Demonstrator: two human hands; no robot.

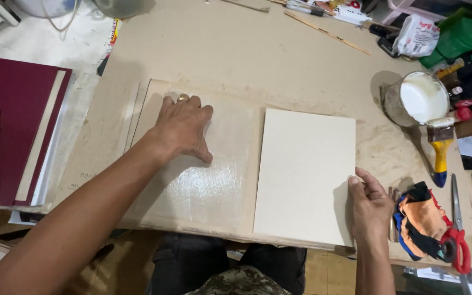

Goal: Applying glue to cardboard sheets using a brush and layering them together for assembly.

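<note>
My left hand presses flat, fingers bent, on the upper part of a tan board that shines with wet glue. A ring shows on one finger. To the right lies a cream sheet, its left edge against the glued board. My right hand rests at the sheet's right edge, thumb and fingers touching it near the lower corner. Both lie on a large brown cardboard work surface.
A pot of white glue and a yellow-handled brush stand at the right. A crumpled colourful rag and red-handled scissors lie beside my right hand. Maroon covers are stacked at left. Bottles and clutter fill the far right.
</note>
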